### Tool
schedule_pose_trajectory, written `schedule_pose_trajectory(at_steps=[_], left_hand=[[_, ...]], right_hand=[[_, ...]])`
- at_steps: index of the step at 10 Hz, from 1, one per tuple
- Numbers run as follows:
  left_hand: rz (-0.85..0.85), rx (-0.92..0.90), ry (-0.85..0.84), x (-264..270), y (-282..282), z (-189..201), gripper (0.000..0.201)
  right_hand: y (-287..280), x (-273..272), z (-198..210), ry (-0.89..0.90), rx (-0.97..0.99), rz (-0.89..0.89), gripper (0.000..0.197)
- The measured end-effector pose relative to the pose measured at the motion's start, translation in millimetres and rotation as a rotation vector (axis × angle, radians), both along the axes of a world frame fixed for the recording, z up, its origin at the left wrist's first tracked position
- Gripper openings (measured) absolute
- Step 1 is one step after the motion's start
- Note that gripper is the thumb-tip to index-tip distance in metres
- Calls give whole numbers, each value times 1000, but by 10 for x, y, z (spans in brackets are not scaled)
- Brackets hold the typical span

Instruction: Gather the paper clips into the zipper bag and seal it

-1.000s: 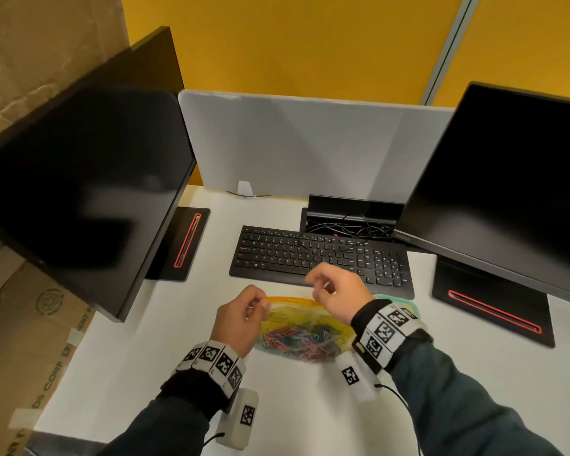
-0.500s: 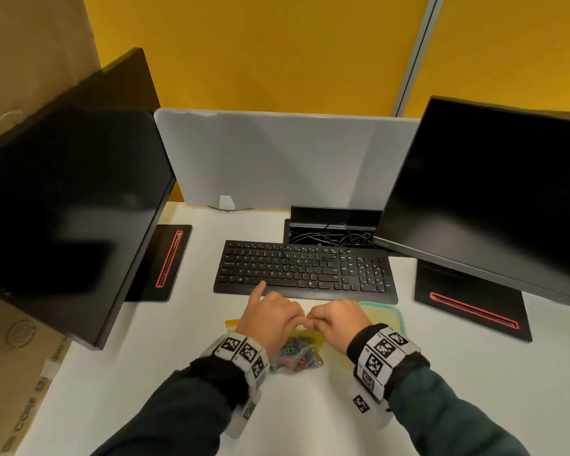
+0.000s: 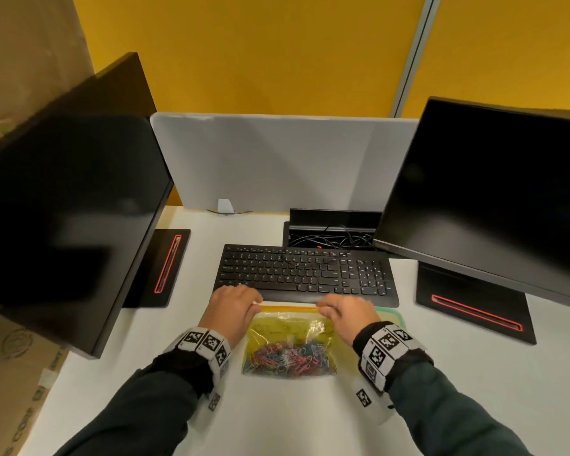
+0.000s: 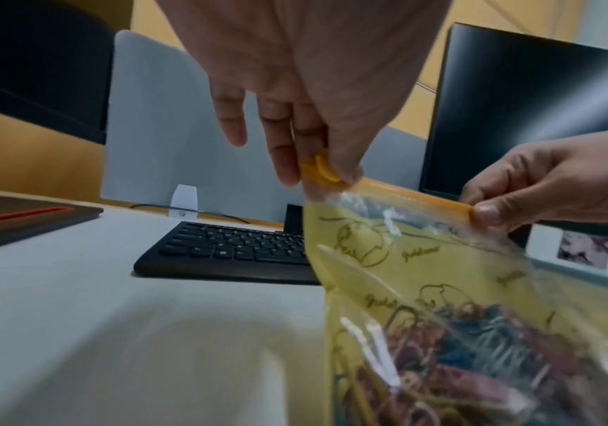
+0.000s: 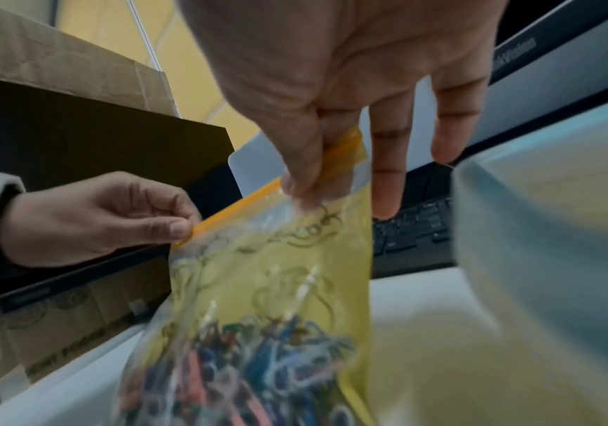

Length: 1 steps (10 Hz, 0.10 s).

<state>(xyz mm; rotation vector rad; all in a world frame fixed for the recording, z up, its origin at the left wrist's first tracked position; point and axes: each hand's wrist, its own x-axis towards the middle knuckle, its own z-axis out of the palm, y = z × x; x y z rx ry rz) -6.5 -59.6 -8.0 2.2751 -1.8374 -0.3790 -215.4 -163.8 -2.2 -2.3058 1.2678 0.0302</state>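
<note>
A yellow see-through zipper bag (image 3: 288,337) sits on the white desk just in front of the keyboard, its orange zipper strip (image 3: 287,306) stretched level between both hands. Many coloured paper clips (image 3: 288,357) lie heaped in its lower half. My left hand (image 3: 234,307) pinches the strip's left end, thumb and fingers on the orange slider (image 4: 325,173). My right hand (image 3: 348,312) pinches the right end (image 5: 338,155) between thumb and forefinger, the other fingers hanging straight. The bag's top edge is lifted a little off the desk.
A black keyboard (image 3: 305,274) lies right behind the bag. Two dark monitors (image 3: 66,205) (image 3: 494,192) on black stands flank it. A pale green-rimmed container (image 3: 392,315) sits under my right wrist. Cardboard boxes (image 3: 17,373) stand to the left of the desk.
The hands met close together over the bunched bag, then drew apart sideways, pulling the zipper strip out straight. The bag now hangs flatter with the clips settled low.
</note>
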Motion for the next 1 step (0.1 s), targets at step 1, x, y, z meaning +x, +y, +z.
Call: schedule_pose_trajectory(at_steps=[1], left_hand=[[60,20,67,-59,67,-20,37]], right_hand=[[-72,-77,148,-135,20,-75,43]])
